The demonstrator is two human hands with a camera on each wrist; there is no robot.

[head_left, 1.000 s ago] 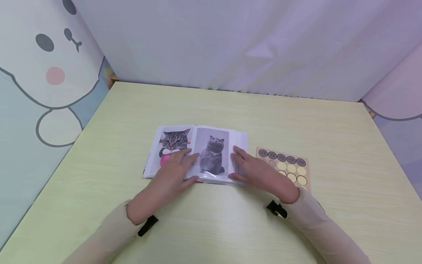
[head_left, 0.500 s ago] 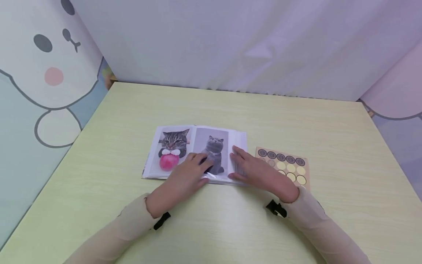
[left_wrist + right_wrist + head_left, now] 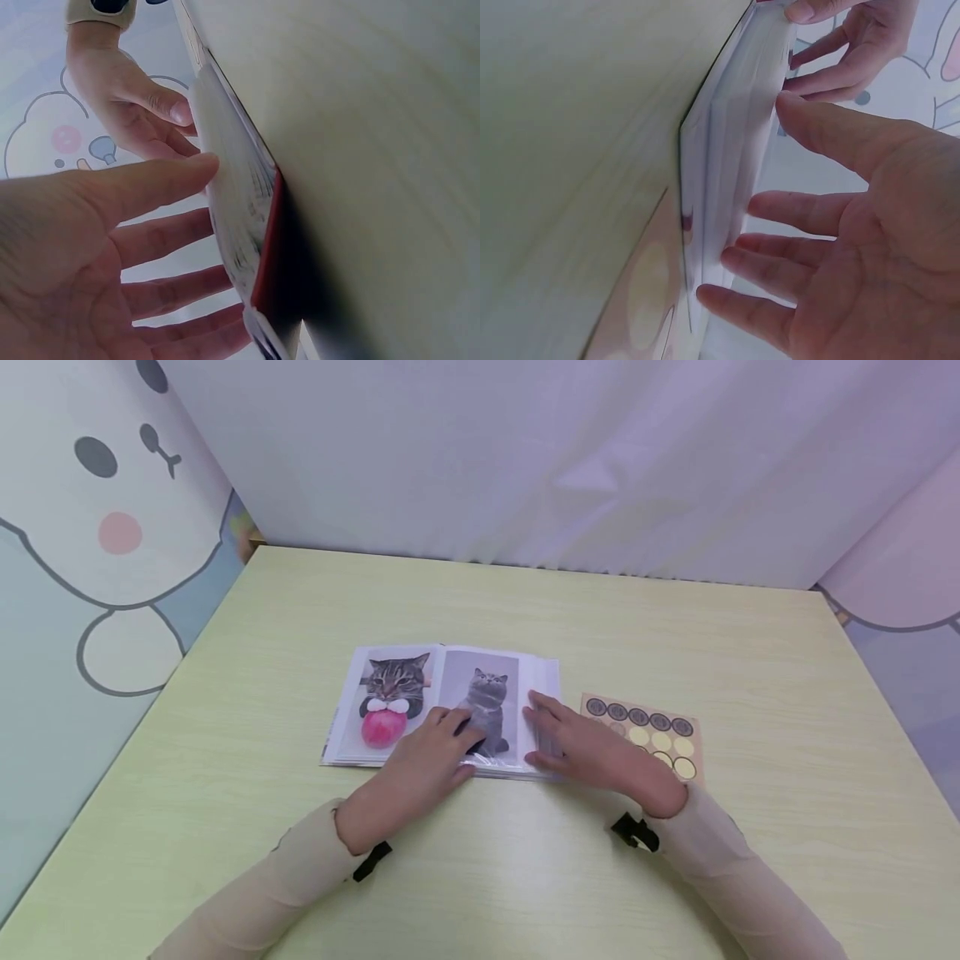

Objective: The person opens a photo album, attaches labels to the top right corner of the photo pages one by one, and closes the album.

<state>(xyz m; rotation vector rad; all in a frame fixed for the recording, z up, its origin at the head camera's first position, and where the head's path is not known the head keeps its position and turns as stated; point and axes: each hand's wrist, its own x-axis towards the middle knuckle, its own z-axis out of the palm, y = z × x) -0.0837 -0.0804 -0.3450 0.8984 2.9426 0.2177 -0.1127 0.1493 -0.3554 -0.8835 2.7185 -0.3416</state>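
Observation:
A photo album (image 3: 347,727) lies spread on the table, a striped cat with a pink ball on its left page and a grey cat on its right page. My left hand (image 3: 420,756) rests over the lower middle of the album, its fingers spread on the grey cat's picture. At the right edge of the pages, my right hand (image 3: 588,747) touches the album with fingers extended. The left wrist view shows the album's page edges and red spine (image 3: 271,232) beside my left fingers. In the right wrist view, fingertips (image 3: 739,259) touch the stacked page edges.
A brown sheet (image 3: 651,710) with rows of dark and yellow round stickers lies right of the album, partly under my right forearm. The pale wooden table (image 3: 480,602) ends at a white curtain (image 3: 480,460) behind. Cartoon-printed cloths hang at both sides.
My left hand has slid right from the striped cat's page onto the grey cat's picture, uncovering the pink ball. My right hand has stayed at the right edge, shifting only slightly.

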